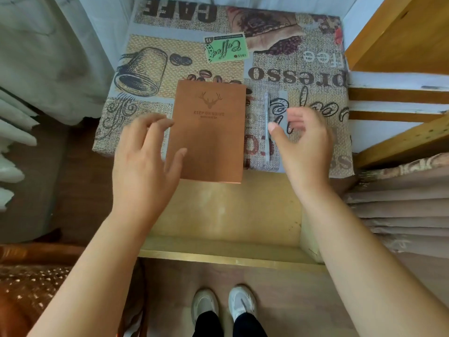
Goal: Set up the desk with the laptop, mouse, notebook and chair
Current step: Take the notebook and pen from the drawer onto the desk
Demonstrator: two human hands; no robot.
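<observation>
The notebook (209, 130), brown with a stag emblem on its cover, lies closed on the worktop (303, 76), which is covered by a coffee-print cloth. Its long axis runs away from the person, tilted slightly, and its near edge overhangs the front edge of the cloth, above a pale wooden ledge (230, 215). A pen (266, 125) lies just beside the notebook's right edge, roughly parallel to it.

The left hand (145, 161) is the nearer grip: fingers spread and relaxed, the thumb over the notebook's lower left part, the fingertips at its left edge. Whether they press on the cover or hover just above it cannot be told. From this hand the notebook lies immediately to the right.

The right hand (303, 139) stands just right of the pen, fingers loosely curved and apart, holding nothing; thumb tip close to the pen barrel, contact not established. The notebook lies to its left, beyond the pen.

Laptop and mouse are not in view. Judgement: notebook placement is in hand; the left hand is best placed to square it.
</observation>
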